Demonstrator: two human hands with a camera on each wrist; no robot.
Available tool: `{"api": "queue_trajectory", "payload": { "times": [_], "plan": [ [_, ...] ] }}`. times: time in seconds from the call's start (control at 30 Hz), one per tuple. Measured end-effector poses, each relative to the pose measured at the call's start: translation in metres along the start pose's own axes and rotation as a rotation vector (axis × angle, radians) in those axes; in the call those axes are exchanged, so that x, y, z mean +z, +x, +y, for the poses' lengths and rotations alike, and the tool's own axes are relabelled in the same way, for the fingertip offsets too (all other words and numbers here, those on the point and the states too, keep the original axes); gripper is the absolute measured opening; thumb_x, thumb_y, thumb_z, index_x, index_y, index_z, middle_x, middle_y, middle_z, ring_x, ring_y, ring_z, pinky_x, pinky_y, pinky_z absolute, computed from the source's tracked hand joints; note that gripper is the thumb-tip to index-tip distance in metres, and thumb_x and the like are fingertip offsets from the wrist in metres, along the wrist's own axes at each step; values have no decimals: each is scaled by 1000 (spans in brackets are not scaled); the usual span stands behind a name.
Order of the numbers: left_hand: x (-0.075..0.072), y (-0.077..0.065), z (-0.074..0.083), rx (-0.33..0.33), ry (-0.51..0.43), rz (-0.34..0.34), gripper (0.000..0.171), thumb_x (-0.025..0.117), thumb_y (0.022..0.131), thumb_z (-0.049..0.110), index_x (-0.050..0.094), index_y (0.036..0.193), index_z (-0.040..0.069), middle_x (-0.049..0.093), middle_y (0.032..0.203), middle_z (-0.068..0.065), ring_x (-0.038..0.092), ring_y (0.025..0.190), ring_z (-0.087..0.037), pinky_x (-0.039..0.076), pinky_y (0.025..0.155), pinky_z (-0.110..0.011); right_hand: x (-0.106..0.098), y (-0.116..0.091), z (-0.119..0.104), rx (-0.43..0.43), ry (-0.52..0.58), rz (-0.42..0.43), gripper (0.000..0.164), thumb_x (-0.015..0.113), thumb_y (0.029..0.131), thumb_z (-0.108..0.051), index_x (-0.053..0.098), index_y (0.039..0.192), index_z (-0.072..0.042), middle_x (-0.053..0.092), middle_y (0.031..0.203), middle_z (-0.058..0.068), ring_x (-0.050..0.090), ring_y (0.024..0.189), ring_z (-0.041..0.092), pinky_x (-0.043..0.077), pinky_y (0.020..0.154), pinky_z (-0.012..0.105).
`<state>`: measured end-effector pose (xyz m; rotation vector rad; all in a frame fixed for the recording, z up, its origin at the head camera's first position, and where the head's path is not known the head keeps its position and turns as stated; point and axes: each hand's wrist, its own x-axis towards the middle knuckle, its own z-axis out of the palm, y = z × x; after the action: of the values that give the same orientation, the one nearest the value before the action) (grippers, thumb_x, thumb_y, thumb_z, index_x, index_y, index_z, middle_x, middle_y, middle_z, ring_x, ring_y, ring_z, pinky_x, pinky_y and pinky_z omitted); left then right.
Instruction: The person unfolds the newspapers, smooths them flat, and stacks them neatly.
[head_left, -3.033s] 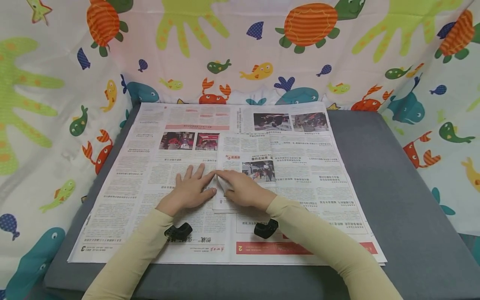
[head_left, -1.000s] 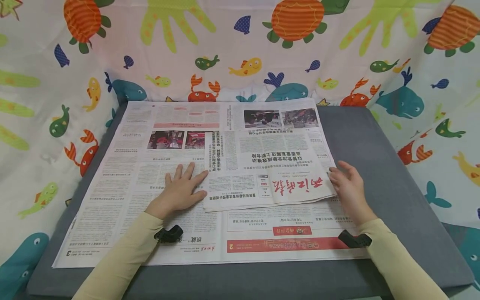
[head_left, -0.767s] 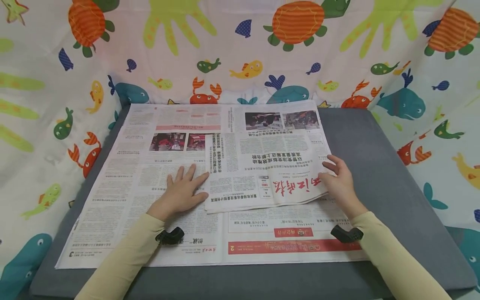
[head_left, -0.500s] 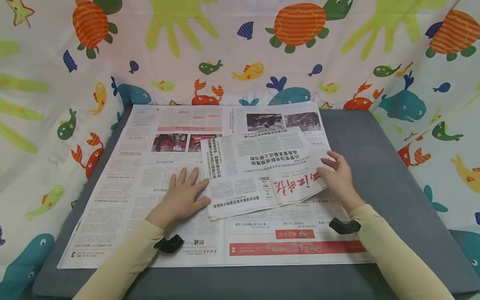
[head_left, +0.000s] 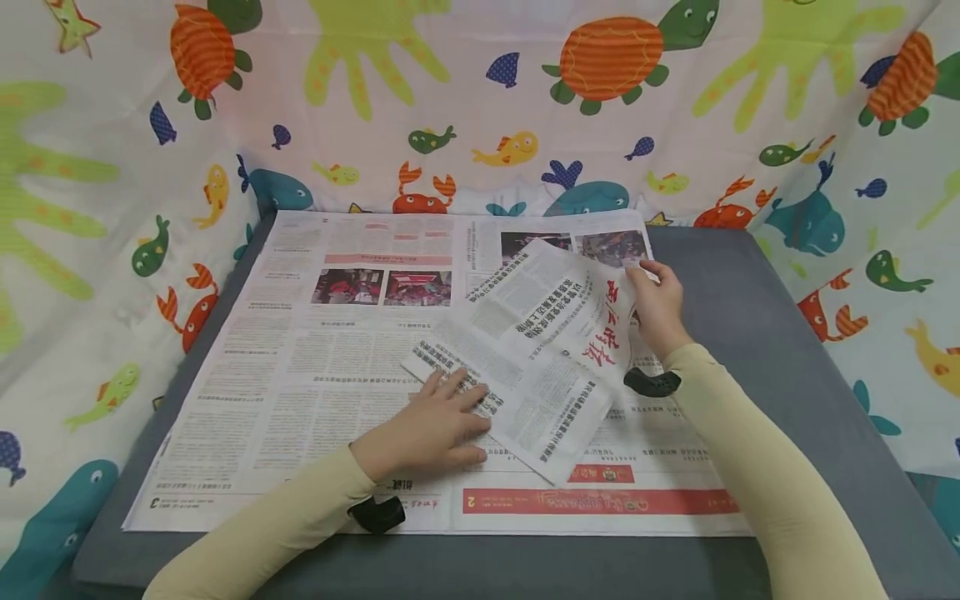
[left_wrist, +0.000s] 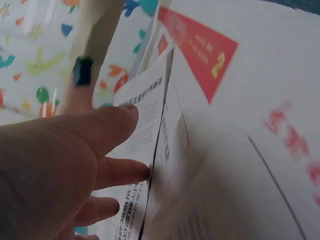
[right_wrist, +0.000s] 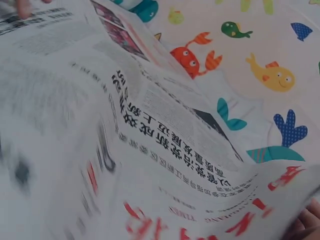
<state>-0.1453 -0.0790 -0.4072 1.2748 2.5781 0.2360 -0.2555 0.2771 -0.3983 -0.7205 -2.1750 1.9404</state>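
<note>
A folded newspaper (head_left: 517, 358) with a red masthead lies turned diagonally in the head view, on top of a spread-out newspaper (head_left: 337, 358). My right hand (head_left: 658, 308) pinches its masthead corner at the upper right, and that side bends up a little. At its lower left edge my left hand (head_left: 431, 429) rests with fingers spread, fingertips over the printed margin. The left wrist view has the thumb and fingers of that hand (left_wrist: 65, 150) beside the paper's edge. In the right wrist view the folded sheet is curved and partly blurred; little of the right hand shows there.
Beneath the papers is a grey padded table (head_left: 750, 333), bare along its right side and front edge. A white curtain (head_left: 465, 92) printed with sea animals hangs behind and at both sides. Each wrist wears a small black device.
The folded newspaper first appears opposite side up, then masthead up. It has since turned anticlockwise, my right hand moving up with its corner and my left hand moving right and down.
</note>
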Motion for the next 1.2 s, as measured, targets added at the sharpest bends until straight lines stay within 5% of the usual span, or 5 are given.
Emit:
{"api": "queue_trajectory", "payload": {
  "times": [0.2,0.47,0.77,0.93,1.2],
  "plan": [
    [5,30,25,151,47,-73,44,58,99,54,66,136,31,50,157,-4,35,151,-43,24,121,-67,30,5,-7,-120,-154,-18,59,58,102,-41,42,153,-16,58,130,6,58,121,19,47,101,35],
    [-1,65,44,230,51,-158,45,53,103,50,57,145,33,48,159,1,38,151,-35,27,122,-62,58,5,-21,-302,-220,-83,43,56,103,-24,53,145,-18,55,91,-5,50,76,9,40,65,24],
    [-6,111,5,-105,-20,-78,70,53,101,55,30,162,30,12,173,-14,13,158,-46,15,125,-65,70,6,-18,-461,-241,-159,40,56,103,-20,57,143,-18,47,62,-4,38,48,7,33,47,24],
    [-2,126,-12,-247,1,-66,79,50,98,66,22,164,31,6,173,-15,7,158,-48,13,124,-67,75,0,-14,-572,-386,-164,50,54,104,-18,45,153,-18,68,126,13,68,108,21,56,93,33],
    [0,126,-28,-368,-65,-111,83,46,97,70,14,165,35,0,174,-13,-2,158,-47,7,123,-71,81,-18,9,-866,-987,-289,61,61,100,-27,42,155,-9,26,166,26,18,155,51,15,124,66]
  ]
}}
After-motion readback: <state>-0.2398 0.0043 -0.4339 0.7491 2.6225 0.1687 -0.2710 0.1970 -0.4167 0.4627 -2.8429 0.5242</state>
